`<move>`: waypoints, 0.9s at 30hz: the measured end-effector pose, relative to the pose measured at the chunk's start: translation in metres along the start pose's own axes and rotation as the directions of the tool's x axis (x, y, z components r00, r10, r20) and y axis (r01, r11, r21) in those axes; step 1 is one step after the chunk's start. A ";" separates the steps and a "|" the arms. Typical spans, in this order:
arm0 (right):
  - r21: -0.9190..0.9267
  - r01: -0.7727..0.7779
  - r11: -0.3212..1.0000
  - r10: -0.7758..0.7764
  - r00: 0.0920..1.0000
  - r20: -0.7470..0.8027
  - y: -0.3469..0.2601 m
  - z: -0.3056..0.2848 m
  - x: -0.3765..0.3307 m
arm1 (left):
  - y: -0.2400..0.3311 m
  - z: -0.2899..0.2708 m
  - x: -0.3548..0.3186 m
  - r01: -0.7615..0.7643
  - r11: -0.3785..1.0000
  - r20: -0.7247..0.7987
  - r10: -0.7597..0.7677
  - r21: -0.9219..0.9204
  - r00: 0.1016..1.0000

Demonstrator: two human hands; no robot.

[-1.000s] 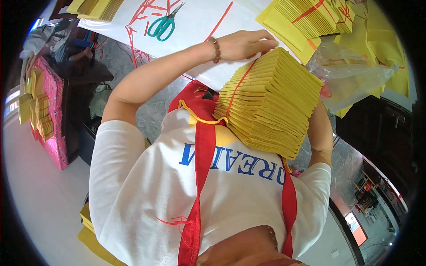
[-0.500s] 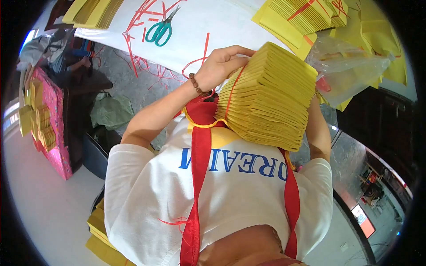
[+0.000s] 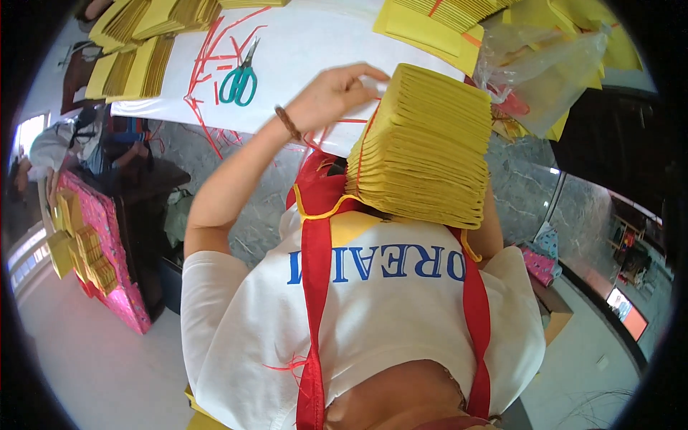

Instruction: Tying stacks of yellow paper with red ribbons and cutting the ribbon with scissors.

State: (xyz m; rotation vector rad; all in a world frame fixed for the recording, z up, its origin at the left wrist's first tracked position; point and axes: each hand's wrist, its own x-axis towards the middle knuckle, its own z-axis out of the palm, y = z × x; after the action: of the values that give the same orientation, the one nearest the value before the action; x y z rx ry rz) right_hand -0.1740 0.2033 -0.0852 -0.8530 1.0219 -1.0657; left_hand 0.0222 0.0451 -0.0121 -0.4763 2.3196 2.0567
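1. Tabletop (image 3: 308, 43), white; lies beyond your chest, near edge toward you; bulkier yellow goods sit at its ends, perhaps so your reach across the middle stays easy;
2. Yellow bundle (image 3: 430, 150), many flat pieces packed tight; held before your chest at the tabletop's near edge; its lower end looks braced against your red apron (image 3: 315, 272), presumably so the pieces stay square rather than fan out;
3. Yellow stacks (image 3: 147, 68), at the tabletop's left end; set side by side, likely to keep batches apart;
4. Clear plastic bag (image 3: 541, 79), crumpled, by the tabletop's right end; reason for its place unclear;
5. Your left hand (image 3: 333, 97), over the near edge; thumb and fingers half-bent, partly spread; fingertips just beside the bundle's upper left corner; whether they touch it or pinch something cannot be told;
6. Your right hand, hidden behind the bundle; probably supporting its right side; its grip cannot be told;
7. Scissors (image 3: 240, 82), teal-handled; left of your left hand, handles toward the near edge, which would suit an easy pick-up;
8. Red strips (image 3: 216, 93), scattered around the scissors; one hangs over the near edge;
9. Red band (image 3: 362, 145), along the bundle's left side; seemingly binds it.
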 end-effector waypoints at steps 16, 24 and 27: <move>0.183 0.051 0.982 -0.012 0.978 -0.209 0.007 0.000 -0.047 | 0.105 0.048 0.128 -0.261 0.726 0.496 -0.125 0.636 0.859; 0.291 0.075 0.954 -0.001 0.969 -0.249 0.015 -0.003 -0.044 | 0.141 0.052 0.076 -0.515 0.257 0.509 0.097 0.817 0.855; 0.327 0.063 0.943 0.013 0.974 -0.228 0.017 -0.001 -0.034 | 0.131 0.052 0.071 -0.604 0.283 0.563 0.217 0.745 0.797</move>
State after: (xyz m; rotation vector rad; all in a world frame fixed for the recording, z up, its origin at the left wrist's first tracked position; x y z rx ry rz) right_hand -0.1757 0.2407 -0.0926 -0.4770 0.9833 -1.3359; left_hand -0.0859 0.0924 0.0935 0.5960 2.9631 0.4338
